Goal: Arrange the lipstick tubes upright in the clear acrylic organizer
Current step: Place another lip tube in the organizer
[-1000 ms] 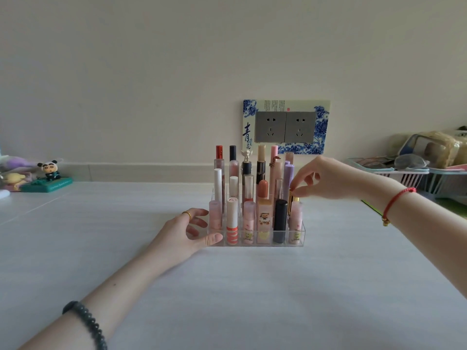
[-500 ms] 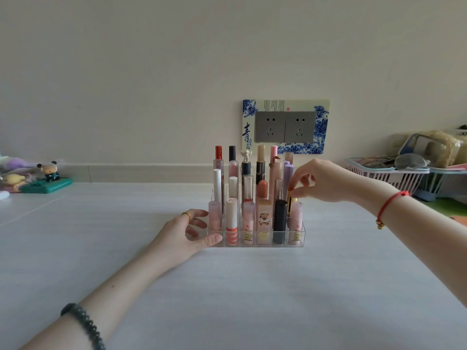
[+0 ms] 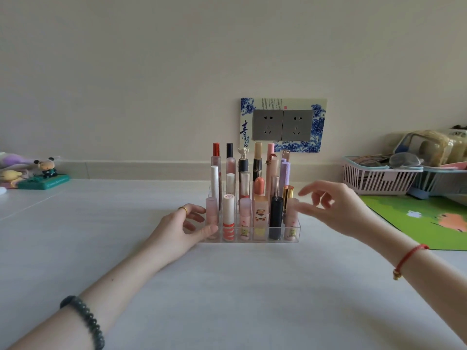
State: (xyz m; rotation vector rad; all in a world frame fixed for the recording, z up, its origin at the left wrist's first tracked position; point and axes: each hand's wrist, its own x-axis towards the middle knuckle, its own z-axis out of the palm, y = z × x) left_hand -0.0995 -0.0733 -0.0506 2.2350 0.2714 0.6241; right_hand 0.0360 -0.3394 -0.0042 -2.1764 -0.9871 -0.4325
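Observation:
The clear acrylic organizer (image 3: 297,232) stands on the white table, filled with several upright lipstick tubes in stepped rows. A gold-capped tube (image 3: 287,197) stands upright in the second row at the right end, behind a pale pink tube (image 3: 290,218). My left hand (image 3: 180,229) rests against the organizer's left end, thumb on its front corner, fingers curled around the side. My right hand (image 3: 333,208) hovers just right of the organizer with fingers spread, holding nothing, and its fingertips are blurred.
A green mat (image 3: 424,221) lies at the right. Behind it stand a pink basket (image 3: 374,179) and a blue basket (image 3: 439,180) with pouches. Small figurines (image 3: 45,170) sit at the far left. A wall socket panel (image 3: 283,125) is behind the organizer.
My right hand let go of the gold-capped tube, which now stands in its slot, and drew back to the right with fingers spread. My left hand stayed on the organizer.

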